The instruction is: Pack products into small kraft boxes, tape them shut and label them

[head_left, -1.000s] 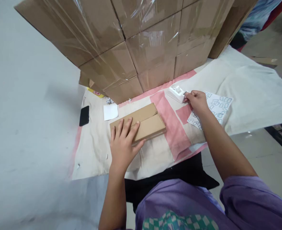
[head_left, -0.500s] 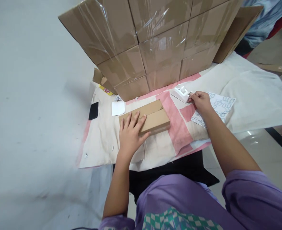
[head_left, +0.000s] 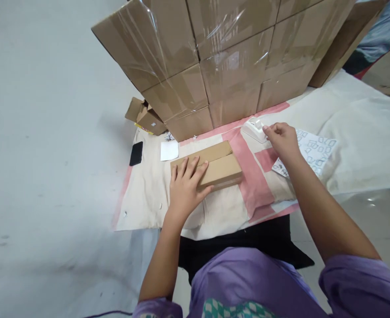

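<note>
A closed brown cardboard box (head_left: 221, 170) lies on the cloth-covered table. My left hand (head_left: 187, 185) rests on its left end, fingers spread over the top and thumb along the near side. Further right stands a small white tape dispenser (head_left: 254, 129). At its right end is my right hand (head_left: 282, 138), thumb and forefinger pinched together; anything between them is too small or clear to make out. Partly under my right wrist lies a white sheet with small box-like outlines (head_left: 319, 148).
A tall stack of taped cardboard boxes (head_left: 234, 75) rises along the back of the table. To its left are a small opened carton (head_left: 150, 120), a white paper pad (head_left: 169, 150) and a black phone-like slab (head_left: 136, 153). A large cardboard piece (head_left: 343, 44) leans at the right.
The view has shifted slightly, moving the scene rightward. My right hand's pinched fingertips have risen a little at the dispenser's end. My left hand stays on the box.
</note>
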{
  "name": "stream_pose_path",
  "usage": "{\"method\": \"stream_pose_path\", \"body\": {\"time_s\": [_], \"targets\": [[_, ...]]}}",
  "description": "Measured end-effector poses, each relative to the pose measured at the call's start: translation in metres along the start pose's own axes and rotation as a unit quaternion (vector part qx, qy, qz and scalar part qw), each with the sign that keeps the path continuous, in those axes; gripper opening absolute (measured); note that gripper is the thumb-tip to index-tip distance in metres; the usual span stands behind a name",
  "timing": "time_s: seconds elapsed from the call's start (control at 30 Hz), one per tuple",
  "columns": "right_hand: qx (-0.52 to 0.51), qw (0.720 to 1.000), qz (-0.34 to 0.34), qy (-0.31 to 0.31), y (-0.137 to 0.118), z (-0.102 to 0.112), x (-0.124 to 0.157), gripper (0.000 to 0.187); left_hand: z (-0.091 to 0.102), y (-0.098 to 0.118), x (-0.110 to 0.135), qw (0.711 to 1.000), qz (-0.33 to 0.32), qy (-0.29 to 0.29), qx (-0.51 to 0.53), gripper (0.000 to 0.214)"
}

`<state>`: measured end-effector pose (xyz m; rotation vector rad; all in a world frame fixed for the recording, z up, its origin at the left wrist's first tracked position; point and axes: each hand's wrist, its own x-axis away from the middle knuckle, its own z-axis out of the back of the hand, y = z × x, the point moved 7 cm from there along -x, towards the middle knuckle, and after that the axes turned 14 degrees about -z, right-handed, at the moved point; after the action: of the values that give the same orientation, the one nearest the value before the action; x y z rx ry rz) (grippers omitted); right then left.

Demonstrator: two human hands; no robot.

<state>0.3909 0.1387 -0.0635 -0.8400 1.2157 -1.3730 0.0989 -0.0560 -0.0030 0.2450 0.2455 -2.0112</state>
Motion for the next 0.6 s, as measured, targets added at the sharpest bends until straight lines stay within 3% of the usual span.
{"method": "stream_pose_path", "body": {"time_s": [0.07, 0.13, 0.27, 0.37, 0.47, 0.53, 0.6], "targets": [[-0.032, 0.998, 0.054, -0.028, -0.037, -0.013, 0.014, 0.037, 0.001, -0.001, -0.001, 1.0, 0.001, -0.006, 0.008, 0.067], [-0.093, 0.985, 0.099, -0.11, -0.076, -0.034, 0.035, 0.035, 0.002, -0.001, -0.002, 1.0, -0.001, -0.009, 0.017, 0.067], [-0.204, 0.943, 0.111, -0.237, -0.122, -0.067, 0.072, 0.032, 0.006, -0.001, -0.003, 0.999, -0.004, -0.011, 0.046, 0.065], [-0.222, 0.94, 0.096, -0.241, -0.121, -0.078, 0.08, 0.031, 0.013, -0.005, -0.003, 0.997, -0.003, -0.003, 0.079, 0.06], [-0.225, 0.949, 0.086, -0.205, -0.1, -0.079, 0.069, 0.031, 0.024, -0.009, -0.003, 0.995, -0.004, 0.022, 0.095, 0.052], [-0.25, 0.95, 0.065, -0.177, -0.082, -0.075, 0.057, 0.032, 0.032, -0.004, -0.003, 0.994, -0.008, 0.074, 0.078, 0.044], [-0.28, 0.947, 0.029, -0.156, -0.063, -0.071, 0.045, 0.036, 0.037, 0.019, -0.001, 0.981, -0.048, 0.172, 0.071, 0.033]]}}
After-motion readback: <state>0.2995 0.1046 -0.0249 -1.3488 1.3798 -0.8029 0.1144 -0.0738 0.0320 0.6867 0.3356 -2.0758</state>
